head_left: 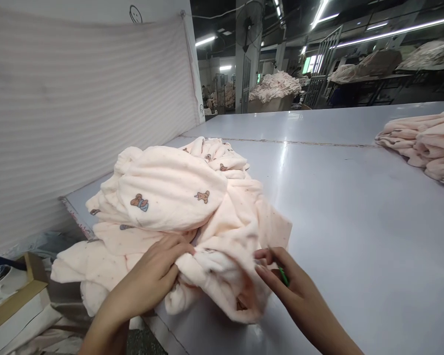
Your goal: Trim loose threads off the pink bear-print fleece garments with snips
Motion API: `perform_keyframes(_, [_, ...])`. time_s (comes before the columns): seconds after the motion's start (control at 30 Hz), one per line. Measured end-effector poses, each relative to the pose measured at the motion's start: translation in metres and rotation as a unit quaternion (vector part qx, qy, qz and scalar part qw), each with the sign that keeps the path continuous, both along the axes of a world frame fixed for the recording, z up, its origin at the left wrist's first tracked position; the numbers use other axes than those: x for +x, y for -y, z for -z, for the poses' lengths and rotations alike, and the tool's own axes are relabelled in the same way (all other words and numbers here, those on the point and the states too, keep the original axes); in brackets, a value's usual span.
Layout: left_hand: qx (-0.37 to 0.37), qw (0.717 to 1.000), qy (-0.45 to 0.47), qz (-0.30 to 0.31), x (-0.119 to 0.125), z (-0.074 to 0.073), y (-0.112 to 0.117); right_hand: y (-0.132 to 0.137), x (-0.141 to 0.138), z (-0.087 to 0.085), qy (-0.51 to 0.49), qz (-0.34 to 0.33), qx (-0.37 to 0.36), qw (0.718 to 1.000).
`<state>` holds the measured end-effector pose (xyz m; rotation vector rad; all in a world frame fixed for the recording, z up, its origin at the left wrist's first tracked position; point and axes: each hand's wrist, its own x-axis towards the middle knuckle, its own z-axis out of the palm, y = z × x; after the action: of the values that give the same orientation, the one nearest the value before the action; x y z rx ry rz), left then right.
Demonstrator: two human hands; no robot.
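Observation:
A crumpled pale pink fleece garment point(177, 207) with small teddy bear prints lies bunched on the grey table top point(348, 217), near its left edge. My left hand point(144, 271) grips a fold of the fleece at the front of the pile. My right hand point(288, 281) is at the pile's right side, with a small green tool point(283, 276) pinched in its fingers. Its fingertips are close to the fleece. The tool's exact kind is hidden by the fingers.
A stack of folded pink fleece point(422, 145) lies at the table's right side. Striped pale cloth point(77, 113) hangs along the left. A cardboard box point(18, 296) sits below the left edge. Beyond the table stand fabric-heaped bins point(276, 86), metal racks and a wall fan point(247, 24).

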<state>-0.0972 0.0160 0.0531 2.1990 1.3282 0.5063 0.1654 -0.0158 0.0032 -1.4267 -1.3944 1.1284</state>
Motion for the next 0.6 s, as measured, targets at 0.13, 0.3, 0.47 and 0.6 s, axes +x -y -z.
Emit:
perform_keyframes(0.13, [0.033,0.994,-0.057,-0.086,-0.011,0.001,0.027,-0.03,-0.031,0.008,-0.063,-0.118,0.009,0.991])
perform_keyframes(0.3, [-0.189,0.961,0.176,-0.099,0.027,0.05,0.031,-0.049,-0.057,0.018,-0.103,-0.158,0.038,0.981])
perform_keyframes(0.47, [-0.315,0.858,0.387,-0.121,0.054,0.097,0.009,-0.029,-0.045,0.015,-0.047,-0.101,0.011,0.994])
perform_keyframes(0.6, [-0.323,0.817,0.459,-0.136,0.061,0.087,0.013,0.008,-0.029,0.013,0.021,-0.074,0.014,0.997])
